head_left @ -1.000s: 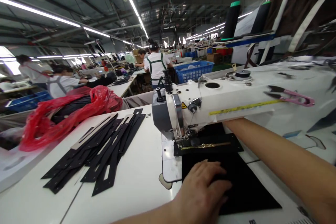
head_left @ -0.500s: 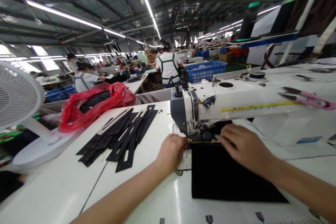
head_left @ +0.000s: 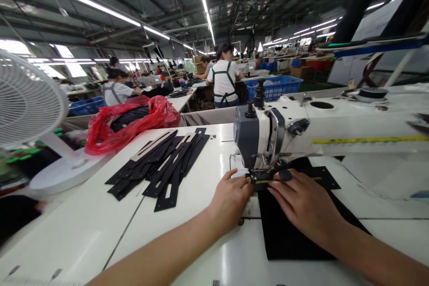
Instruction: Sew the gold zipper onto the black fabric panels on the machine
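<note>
A white and grey sewing machine (head_left: 248, 136) stands over a black fabric piece (head_left: 284, 232) on the white table. Just left of the needle area, my left hand (head_left: 231, 194) presses its fingers near the fabric's upper edge; what lies under the fingertips is hidden. My right hand (head_left: 301, 196) lies over the fabric right of the needle, fingers together at its edge, with a dark round piece at one finger. A black strip (head_left: 326, 178) with small holes sticks out behind this hand. Several black slotted strips (head_left: 167, 161) form a loose pile on the left.
A white fan (head_left: 63, 161) stands at the left beside a red plastic bag (head_left: 134, 120) of dark material. Behind the machine are a blue crate (head_left: 275, 89) and people at other tables. Yellow measuring tape (head_left: 362, 140) runs along the machine arm.
The view has shifted, moving the scene's items within the picture. My right hand has come closer to my left and lies flatter on the fabric. The fabric has turned, and a black strip shows behind.
</note>
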`<state>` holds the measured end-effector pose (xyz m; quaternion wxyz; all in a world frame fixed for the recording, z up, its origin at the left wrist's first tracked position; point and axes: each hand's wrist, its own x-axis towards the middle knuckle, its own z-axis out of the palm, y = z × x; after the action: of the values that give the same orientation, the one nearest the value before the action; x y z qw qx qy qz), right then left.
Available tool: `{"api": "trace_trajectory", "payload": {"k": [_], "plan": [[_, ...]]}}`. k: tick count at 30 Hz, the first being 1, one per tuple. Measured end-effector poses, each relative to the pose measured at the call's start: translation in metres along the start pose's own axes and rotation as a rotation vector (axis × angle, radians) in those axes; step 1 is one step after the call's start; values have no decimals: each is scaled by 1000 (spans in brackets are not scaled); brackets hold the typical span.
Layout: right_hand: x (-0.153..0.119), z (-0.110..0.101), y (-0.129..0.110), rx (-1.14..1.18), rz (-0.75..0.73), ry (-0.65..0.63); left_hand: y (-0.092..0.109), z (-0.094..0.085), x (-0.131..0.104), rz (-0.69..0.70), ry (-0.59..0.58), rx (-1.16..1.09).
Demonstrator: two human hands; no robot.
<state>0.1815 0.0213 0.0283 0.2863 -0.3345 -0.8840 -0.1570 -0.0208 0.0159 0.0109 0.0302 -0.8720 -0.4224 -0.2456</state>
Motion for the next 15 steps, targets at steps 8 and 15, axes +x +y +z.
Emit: {"api": "trace_trajectory", "payload": {"k": [8, 15], "plan": [[-9, 28, 0, 75, 11, -76, 0, 4, -2, 52, 34, 32], [-1, 23, -10, 57, 78, -130, 3, 1, 1, 117, 24, 74]]}}
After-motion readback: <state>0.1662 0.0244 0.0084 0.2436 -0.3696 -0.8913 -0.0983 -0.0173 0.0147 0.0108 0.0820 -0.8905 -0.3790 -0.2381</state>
